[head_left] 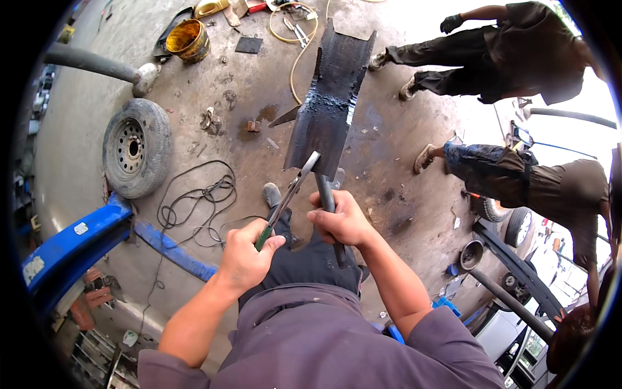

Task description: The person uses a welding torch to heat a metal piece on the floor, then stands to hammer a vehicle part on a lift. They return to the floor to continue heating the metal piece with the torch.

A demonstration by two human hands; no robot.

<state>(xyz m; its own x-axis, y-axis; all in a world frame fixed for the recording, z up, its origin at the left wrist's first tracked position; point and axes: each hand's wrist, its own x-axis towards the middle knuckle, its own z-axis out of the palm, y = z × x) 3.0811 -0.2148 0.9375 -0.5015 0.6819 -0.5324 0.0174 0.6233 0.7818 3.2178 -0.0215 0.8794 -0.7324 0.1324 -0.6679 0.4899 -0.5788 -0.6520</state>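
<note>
A long, dark steel channel piece (324, 129), rough and shiny in its middle band, rises away from me in the upper middle. My left hand (249, 253) is closed on the green handle of metal pliers (287, 201), whose silver jaw lies at the channel's near end. My right hand (338, 217) grips a dark grey round bar (326, 189) that runs down from under that same end. Whether the bar is fixed to the channel I cannot tell. My legs and feet show below on the stained floor.
Two people (518, 48) (518, 181) stand at the right. A wheel (136, 148), blue beam (71, 240) and coiled cable (201, 194) are at the left. A yellow bucket (188, 42), hose (293, 71) and tools lie farther off. Tyres (518, 227) and pipes (512, 301) lie at right.
</note>
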